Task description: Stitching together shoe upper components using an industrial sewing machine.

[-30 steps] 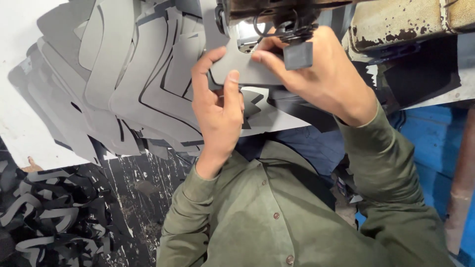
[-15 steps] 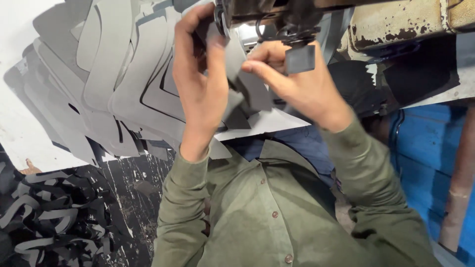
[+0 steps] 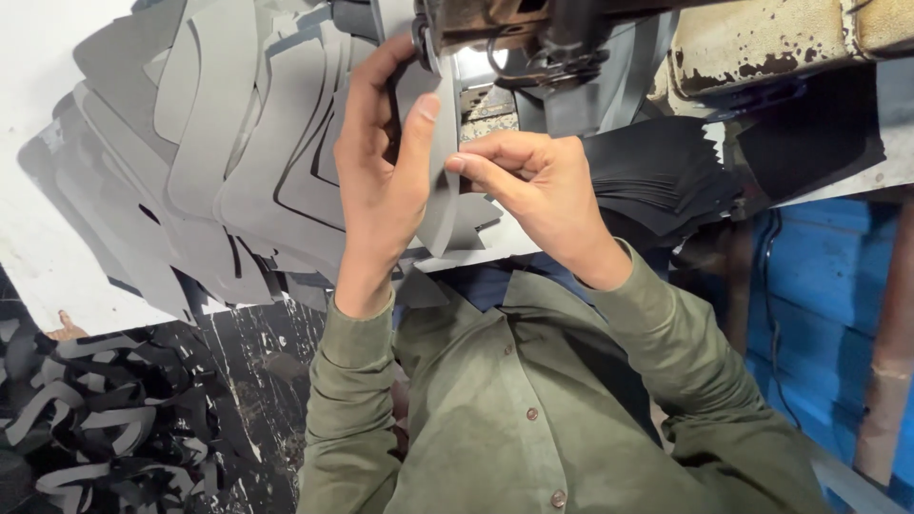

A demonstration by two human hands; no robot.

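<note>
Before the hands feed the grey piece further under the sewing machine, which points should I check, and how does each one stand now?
1. Left hand grips the grey piece: ok.
2. Right hand pinches the piece's edge: ok.
3. Fingers away from the needle: cannot tell, the needle is hidden.
4. Piece lies flat under the sewing machine: not ok, it hangs bent off the table.
5. Stack of grey cut pieces within reach: ok.

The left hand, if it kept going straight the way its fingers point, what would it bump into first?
Most likely the sewing machine head. The left hand points up the picture, fingertips on a grey cut piece just below the machine. Depth is unclear, so it might slip underneath.
</note>
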